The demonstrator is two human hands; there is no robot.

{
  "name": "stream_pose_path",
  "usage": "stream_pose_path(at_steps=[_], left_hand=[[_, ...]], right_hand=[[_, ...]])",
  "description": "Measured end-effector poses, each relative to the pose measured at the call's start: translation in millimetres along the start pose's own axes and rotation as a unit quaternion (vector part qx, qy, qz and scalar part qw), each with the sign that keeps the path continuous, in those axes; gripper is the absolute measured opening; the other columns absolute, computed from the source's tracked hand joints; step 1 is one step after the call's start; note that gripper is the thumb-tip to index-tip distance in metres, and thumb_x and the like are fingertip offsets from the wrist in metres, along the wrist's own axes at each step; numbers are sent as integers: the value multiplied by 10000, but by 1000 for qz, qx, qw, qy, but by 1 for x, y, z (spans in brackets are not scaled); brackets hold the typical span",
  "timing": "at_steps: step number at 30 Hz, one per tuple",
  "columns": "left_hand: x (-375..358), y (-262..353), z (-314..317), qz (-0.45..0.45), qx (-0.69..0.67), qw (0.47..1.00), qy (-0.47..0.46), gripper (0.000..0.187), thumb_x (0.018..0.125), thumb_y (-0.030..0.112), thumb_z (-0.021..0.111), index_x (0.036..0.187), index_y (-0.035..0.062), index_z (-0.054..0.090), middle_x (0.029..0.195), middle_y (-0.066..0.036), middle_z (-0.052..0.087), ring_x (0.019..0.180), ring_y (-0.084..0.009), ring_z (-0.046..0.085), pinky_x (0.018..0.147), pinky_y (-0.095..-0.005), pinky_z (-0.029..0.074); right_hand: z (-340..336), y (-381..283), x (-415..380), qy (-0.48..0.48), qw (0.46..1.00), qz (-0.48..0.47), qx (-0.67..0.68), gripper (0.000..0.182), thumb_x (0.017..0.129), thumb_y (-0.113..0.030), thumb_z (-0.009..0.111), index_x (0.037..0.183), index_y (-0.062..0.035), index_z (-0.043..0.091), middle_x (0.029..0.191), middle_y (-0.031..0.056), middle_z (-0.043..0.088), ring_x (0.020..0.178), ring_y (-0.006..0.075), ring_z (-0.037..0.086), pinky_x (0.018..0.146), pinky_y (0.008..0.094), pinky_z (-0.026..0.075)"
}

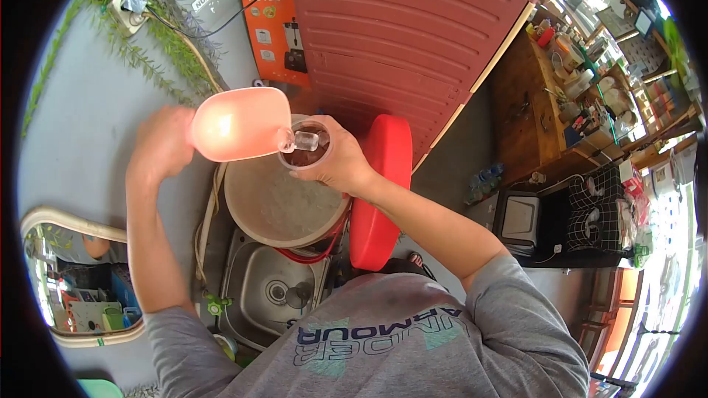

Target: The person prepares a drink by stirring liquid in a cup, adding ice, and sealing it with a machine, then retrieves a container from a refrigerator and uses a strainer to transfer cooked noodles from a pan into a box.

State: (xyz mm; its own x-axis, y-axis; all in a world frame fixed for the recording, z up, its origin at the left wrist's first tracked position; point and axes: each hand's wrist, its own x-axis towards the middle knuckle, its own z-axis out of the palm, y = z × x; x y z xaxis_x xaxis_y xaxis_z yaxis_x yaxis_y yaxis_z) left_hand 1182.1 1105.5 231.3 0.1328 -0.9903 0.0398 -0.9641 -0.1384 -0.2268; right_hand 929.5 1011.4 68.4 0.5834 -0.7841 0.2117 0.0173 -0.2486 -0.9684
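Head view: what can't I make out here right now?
In the head view:
Handle of the scoop: mostly hidden by the left hand.
Base of the cup: hidden beneath the dark drink and ice.
Far rim of the bucket: partly covered by the scoop, cup and right hand.
Green object, lower left: cut off by the edge.
Small items on the wooden counter: many too small to name.

We seem to be in a small drinks shop: ice tub (258, 237) at eight o'clock, steel sink (251, 280) at seven, cluttered wooden counter (525, 96) at two.
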Motion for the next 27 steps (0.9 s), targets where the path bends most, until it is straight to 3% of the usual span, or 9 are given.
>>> stream_pose_path(at_steps=[5, 7, 11, 13, 14, 15, 19, 22, 27], left_hand=[[-26, -37, 82, -123, -149, 981, 4, 209, 769, 24, 632, 945, 54, 740, 914, -237, 695, 906, -445, 657, 771, -515, 537], [-28, -28, 133, -160, -132, 972, -110, 212, 793, 84, 674, 987, 22, 734, 974, -263, 692, 945, -439, 666, 809, -501, 552], [-7, -5, 349, -85, -110, 959, -248, 404, 807, 205, 768, 1160, 27, 689, 1194, -199, 687, 1105, -404, 653, 939, -478, 536], [-12, 54, 327, -105, -94, 968, -205, 485, 826, 227, 772, 1260, 61, 635, 1217, -200, 673, 1163, -416, 625, 967, -486, 514], [-2, 71, 361, -95, -202, 969, -104, 479, 853, 240, 753, 1273, 54, 617, 1184, -220, 678, 1150, -423, 632, 960, -486, 515], [9, 89, 395, -85, -309, 947, -4, 475, 879, 253, 735, 1285, 47, 599, 1152, -241, 684, 1136, -430, 639, 954, -485, 515], [21, 241, 324, -44, -593, 802, 50, 382, 937, 280, 661, 1218, 23, 648, 1069, -258, 710, 992, -428, 696, 844, -474, 540], [23, 270, 297, -130, -590, 793, 81, 298, 930, 263, 662, 1097, 24, 719, 1019, -247, 720, 908, -387, 723, 778, -438, 557], [31, 259, 372, -31, -624, 766, 148, 230, 913, 189, 660, 1037, 13, 740, 917, -180, 735, 817, -272, 732, 735, -354, 559]], right_hand=[[2, -8, -6, 1, 995, 24, 94, 753, 656, -32, 897, 1302, -54, 510, 1199, 78, 624, 1144, 165, 611, 997, 321, 521], [1, -12, -8, -4, 991, 33, 128, 742, 672, -22, 892, 1305, -58, 507, 1212, 68, 618, 1161, 158, 603, 1009, 321, 514], [-6, -22, -21, 44, 984, -33, 171, 736, 688, -25, 895, 1312, -54, 506, 1246, 59, 595, 1198, 157, 582, 1044, 332, 491], [-18, -37, -27, 65, 981, -54, 174, 740, 686, -27, 898, 1314, -52, 507, 1256, 61, 590, 1204, 159, 577, 1053, 334, 484], [-28, -48, -33, 75, 978, -71, 183, 748, 679, -29, 902, 1315, -46, 509, 1258, 66, 590, 1206, 161, 575, 1063, 336, 477], [-39, -59, -41, 83, 974, -86, 192, 756, 672, -30, 906, 1316, -41, 511, 1261, 71, 590, 1209, 163, 574, 1073, 338, 470], [-88, -100, -70, 140, 976, -85, 146, 755, 646, -18, 907, 1300, -5, 530, 1268, 84, 600, 1206, 168, 583, 1081, 343, 464], [-122, -119, -93, 196, 971, -72, 114, 748, 628, -8, 905, 1287, -2, 552, 1217, 81, 632, 1173, 175, 607, 1051, 345, 478], [-171, -118, -131, 280, 956, -54, 65, 752, 631, 32, 885, 1303, -3, 549, 1225, 90, 641, 1166, 184, 620, 1038, 346, 489]])
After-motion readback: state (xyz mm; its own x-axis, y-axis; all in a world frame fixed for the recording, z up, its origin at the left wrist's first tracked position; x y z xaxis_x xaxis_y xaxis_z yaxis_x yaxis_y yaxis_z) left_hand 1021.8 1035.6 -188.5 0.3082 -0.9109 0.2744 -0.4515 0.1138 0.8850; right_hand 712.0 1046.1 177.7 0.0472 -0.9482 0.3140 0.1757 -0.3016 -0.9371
